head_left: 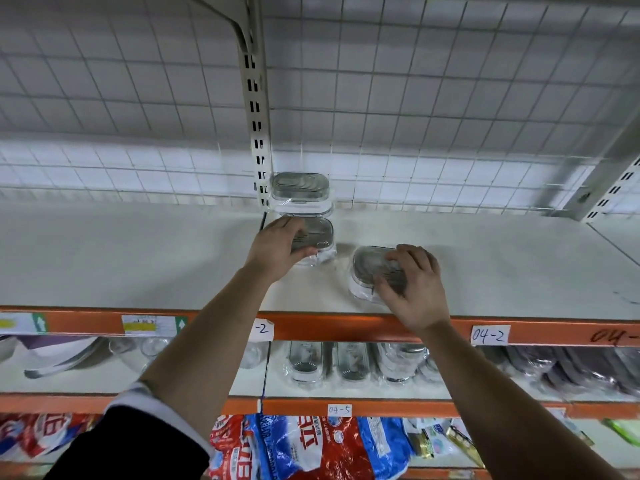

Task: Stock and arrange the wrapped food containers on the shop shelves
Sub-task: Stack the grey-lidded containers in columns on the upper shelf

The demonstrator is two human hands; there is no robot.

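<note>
**Two hands setting wrapped containers on the top shelf**

A person is placing two wrapped food containers on the top shelf [138, 258]. The left hand [280, 247] is curling its fingers over the lid of the inner container [317, 235], just in front of the slotted upright post [258, 133]. The right hand [412, 282] is gripping the outer container [367, 268], fingers spread and bent around its lid, forward and right of the post. Each is probably best slid squarely back into line with the stack [300, 188] at the post's foot, without tearing the wrap. Counting: two held, plus that stack, seemingly two high though glare is blurring it. Three lower containers [351, 365] are sitting one shelf below the post's foot.
</note>
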